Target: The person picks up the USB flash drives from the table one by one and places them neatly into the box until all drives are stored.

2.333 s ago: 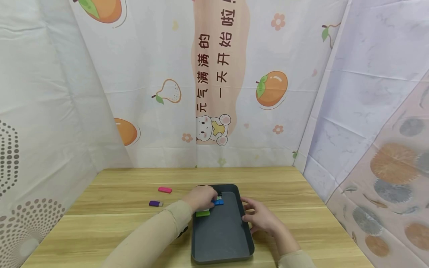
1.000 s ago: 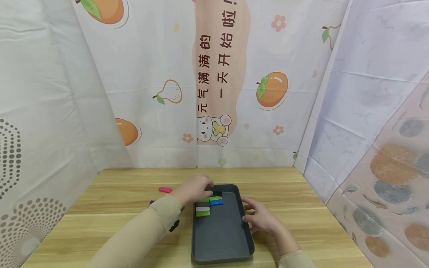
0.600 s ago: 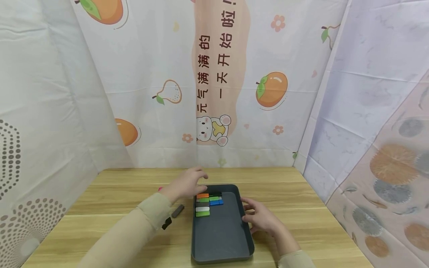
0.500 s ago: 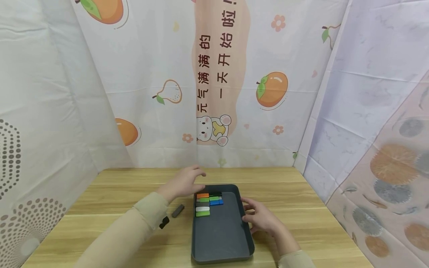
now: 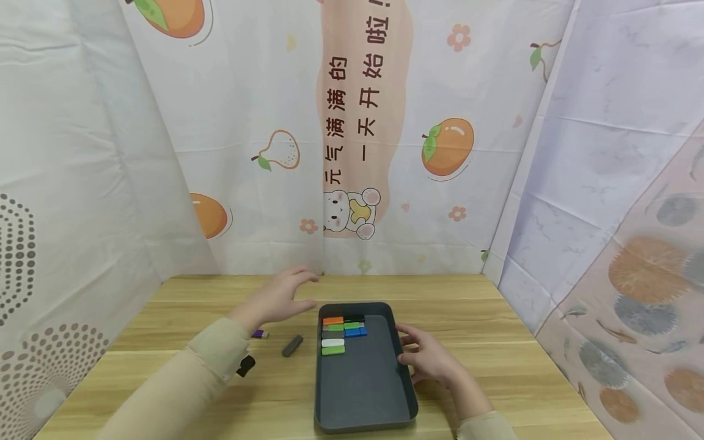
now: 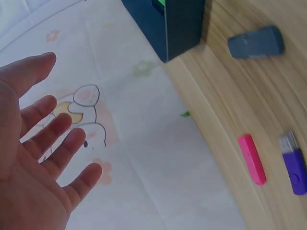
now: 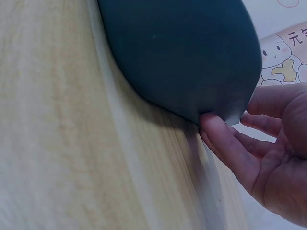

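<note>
My left hand (image 5: 277,298) hovers empty above the table, left of the dark grey tray (image 5: 365,391), its fingers spread and apart from everything. Below it lie a grey USB stick (image 5: 293,346) and a purple USB stick (image 5: 260,334) with a metal plug. A pink USB stick (image 6: 252,159) shows only in the left wrist view. My right hand (image 5: 431,354) rests against the tray's right side; its thumb touches the outer wall (image 7: 192,62). In the tray's far left corner sit several sticks, among them an orange one (image 5: 332,321), a white one (image 5: 332,343) and a blue one (image 5: 355,332).
The wooden table (image 5: 478,318) reaches back to a printed cloth curtain (image 5: 220,122), with more cloth at both sides. A black item (image 5: 245,365) shows beside my left sleeve; its kind is unclear.
My left hand has left the tray's far left corner and moved left, fingers apart. The orange stick and the loose grey stick are uncovered. The right hand and tray keep their place.
</note>
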The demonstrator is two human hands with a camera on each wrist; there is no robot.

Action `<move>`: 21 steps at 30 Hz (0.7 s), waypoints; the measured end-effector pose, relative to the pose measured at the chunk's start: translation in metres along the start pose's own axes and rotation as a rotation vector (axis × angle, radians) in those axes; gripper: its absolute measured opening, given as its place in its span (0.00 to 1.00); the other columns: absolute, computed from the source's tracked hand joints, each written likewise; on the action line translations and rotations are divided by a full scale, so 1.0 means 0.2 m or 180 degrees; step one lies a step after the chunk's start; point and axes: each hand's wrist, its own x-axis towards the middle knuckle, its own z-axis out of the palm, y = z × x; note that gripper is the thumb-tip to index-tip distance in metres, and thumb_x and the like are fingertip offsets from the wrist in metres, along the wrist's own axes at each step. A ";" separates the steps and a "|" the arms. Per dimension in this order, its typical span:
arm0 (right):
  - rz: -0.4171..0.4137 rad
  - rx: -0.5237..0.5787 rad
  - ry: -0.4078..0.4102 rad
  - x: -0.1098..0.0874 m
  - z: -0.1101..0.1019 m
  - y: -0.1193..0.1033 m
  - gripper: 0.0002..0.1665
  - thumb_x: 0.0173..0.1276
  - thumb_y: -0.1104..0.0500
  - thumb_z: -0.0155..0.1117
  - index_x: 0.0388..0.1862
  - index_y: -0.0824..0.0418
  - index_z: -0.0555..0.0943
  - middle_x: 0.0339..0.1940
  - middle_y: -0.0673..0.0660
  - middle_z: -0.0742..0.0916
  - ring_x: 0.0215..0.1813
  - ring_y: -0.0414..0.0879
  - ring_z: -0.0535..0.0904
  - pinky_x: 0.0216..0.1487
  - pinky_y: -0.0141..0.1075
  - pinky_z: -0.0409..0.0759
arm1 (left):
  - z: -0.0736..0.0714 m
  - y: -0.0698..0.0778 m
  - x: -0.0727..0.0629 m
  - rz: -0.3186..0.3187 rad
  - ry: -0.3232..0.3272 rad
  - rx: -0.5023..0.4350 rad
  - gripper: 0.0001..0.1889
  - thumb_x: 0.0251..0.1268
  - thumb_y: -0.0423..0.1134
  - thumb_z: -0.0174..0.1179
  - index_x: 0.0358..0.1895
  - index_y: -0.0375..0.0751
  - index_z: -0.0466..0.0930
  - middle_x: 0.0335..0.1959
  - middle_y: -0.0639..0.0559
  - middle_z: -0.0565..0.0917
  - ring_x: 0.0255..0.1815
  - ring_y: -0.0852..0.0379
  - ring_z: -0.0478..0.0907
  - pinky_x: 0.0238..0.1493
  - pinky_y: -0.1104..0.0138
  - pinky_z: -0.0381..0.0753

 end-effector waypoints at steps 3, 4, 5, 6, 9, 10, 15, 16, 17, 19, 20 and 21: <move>-0.0022 -0.0009 0.0001 0.00 0.00 0.00 0.44 0.67 0.71 0.63 0.80 0.64 0.60 0.65 0.74 0.72 0.53 0.61 0.80 0.31 0.54 0.86 | -0.01 -0.03 -0.03 -0.0003 0.0013 -0.0017 0.29 0.62 0.45 0.72 0.66 0.42 0.77 0.65 0.45 0.77 0.66 0.43 0.74 0.64 0.48 0.74; -0.0027 -0.0014 0.0003 0.00 0.00 0.00 0.44 0.67 0.71 0.63 0.80 0.64 0.60 0.65 0.74 0.72 0.53 0.61 0.80 0.31 0.54 0.86 | -0.02 -0.04 -0.04 -0.0010 0.0013 -0.0027 0.30 0.62 0.45 0.72 0.67 0.42 0.76 0.67 0.43 0.76 0.67 0.42 0.73 0.65 0.47 0.73; -0.0029 -0.0018 0.0002 0.00 0.00 0.00 0.44 0.67 0.71 0.63 0.80 0.64 0.60 0.65 0.74 0.72 0.53 0.61 0.80 0.31 0.54 0.86 | -0.02 -0.05 -0.05 -0.0030 0.0008 -0.0039 0.32 0.62 0.44 0.72 0.69 0.42 0.76 0.68 0.42 0.75 0.68 0.41 0.72 0.66 0.46 0.72; -0.0028 -0.0019 0.0000 0.00 0.00 0.00 0.44 0.67 0.71 0.63 0.80 0.64 0.60 0.65 0.74 0.72 0.53 0.60 0.80 0.31 0.54 0.86 | -0.03 -0.06 -0.06 -0.0041 0.0006 -0.0050 0.33 0.62 0.44 0.72 0.69 0.42 0.75 0.70 0.41 0.74 0.69 0.40 0.70 0.66 0.45 0.71; -0.0020 -0.0028 0.0004 0.00 0.00 0.00 0.43 0.67 0.70 0.63 0.80 0.64 0.61 0.65 0.74 0.72 0.53 0.60 0.80 0.31 0.54 0.86 | -0.04 -0.08 -0.09 -0.0099 -0.0001 -0.0069 0.35 0.62 0.45 0.73 0.71 0.41 0.73 0.72 0.40 0.71 0.71 0.38 0.68 0.68 0.43 0.69; -0.0020 -0.0030 0.0005 0.00 0.00 0.00 0.43 0.67 0.70 0.63 0.80 0.64 0.61 0.65 0.74 0.72 0.53 0.61 0.80 0.31 0.54 0.86 | -0.04 -0.09 -0.10 -0.0130 -0.0007 -0.0076 0.35 0.62 0.46 0.73 0.72 0.42 0.72 0.73 0.40 0.70 0.72 0.38 0.67 0.68 0.43 0.68; -0.0028 -0.0048 0.0016 0.00 0.00 0.01 0.43 0.67 0.70 0.64 0.80 0.65 0.61 0.65 0.74 0.72 0.54 0.61 0.79 0.31 0.54 0.86 | -0.05 -0.14 -0.14 -0.0246 -0.0030 -0.0111 0.38 0.62 0.49 0.72 0.73 0.42 0.71 0.75 0.39 0.68 0.72 0.36 0.66 0.68 0.41 0.67; -0.0030 -0.0051 0.0014 0.00 0.00 0.01 0.43 0.67 0.70 0.64 0.80 0.65 0.61 0.65 0.74 0.72 0.54 0.61 0.79 0.31 0.54 0.86 | -0.05 -0.15 -0.15 -0.0285 -0.0038 -0.0126 0.38 0.62 0.50 0.72 0.73 0.42 0.71 0.75 0.39 0.67 0.72 0.35 0.66 0.68 0.41 0.67; -0.0031 -0.0055 0.0013 0.00 0.00 0.01 0.43 0.67 0.70 0.64 0.80 0.64 0.61 0.65 0.74 0.72 0.53 0.61 0.80 0.31 0.54 0.86 | -0.05 -0.16 -0.16 -0.0307 -0.0042 -0.0139 0.38 0.62 0.50 0.72 0.73 0.41 0.70 0.75 0.39 0.66 0.72 0.35 0.66 0.68 0.41 0.67; -0.0037 -0.0067 0.0011 0.00 0.00 0.01 0.43 0.67 0.70 0.63 0.80 0.65 0.61 0.65 0.74 0.72 0.53 0.61 0.80 0.31 0.54 0.86 | -0.05 -0.19 -0.17 -0.0375 -0.0052 -0.0156 0.39 0.61 0.50 0.73 0.74 0.42 0.70 0.76 0.39 0.65 0.73 0.35 0.65 0.68 0.41 0.67; -0.0040 -0.0071 0.0010 0.00 0.00 0.01 0.43 0.67 0.70 0.63 0.80 0.65 0.61 0.65 0.74 0.72 0.53 0.61 0.80 0.31 0.54 0.86 | -0.05 -0.20 -0.17 -0.0393 -0.0053 -0.0173 0.39 0.61 0.50 0.73 0.74 0.42 0.70 0.76 0.39 0.65 0.73 0.34 0.65 0.68 0.40 0.67; -0.0042 -0.0077 0.0009 0.00 0.00 0.01 0.43 0.67 0.70 0.63 0.80 0.65 0.61 0.65 0.74 0.72 0.53 0.60 0.80 0.31 0.54 0.86 | -0.05 -0.21 -0.18 -0.0415 -0.0061 -0.0179 0.40 0.60 0.51 0.73 0.74 0.42 0.70 0.76 0.39 0.65 0.73 0.34 0.65 0.68 0.40 0.67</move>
